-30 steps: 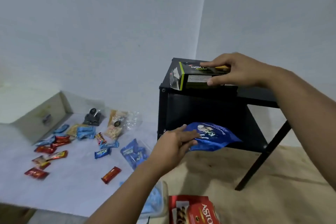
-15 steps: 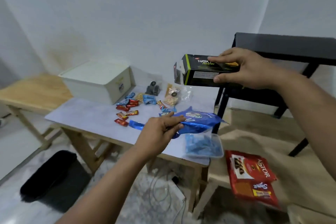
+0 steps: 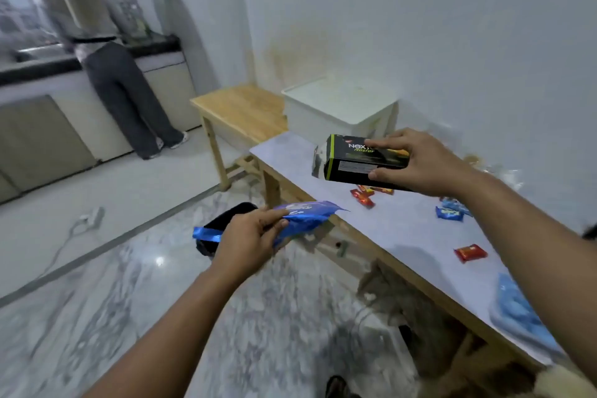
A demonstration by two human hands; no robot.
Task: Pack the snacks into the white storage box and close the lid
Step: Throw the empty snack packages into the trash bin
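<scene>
Risk noted: the left hand pinches only one end of the limp blue snack pouch, which may slip, while the right hand clamps the black biscuit carton, its end flap ajar, short of the lidded white storage box beyond its fingertips.

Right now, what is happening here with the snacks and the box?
A person is carrying two snacks toward the table. The right hand grips a black Nextar snack box above the table top; the left hand holds a blue snack bag over the floor. The white storage box stands at the far end with its lid on. Small red wrapped snacks and blue ones lie loose on the table, not yet packed.
</scene>
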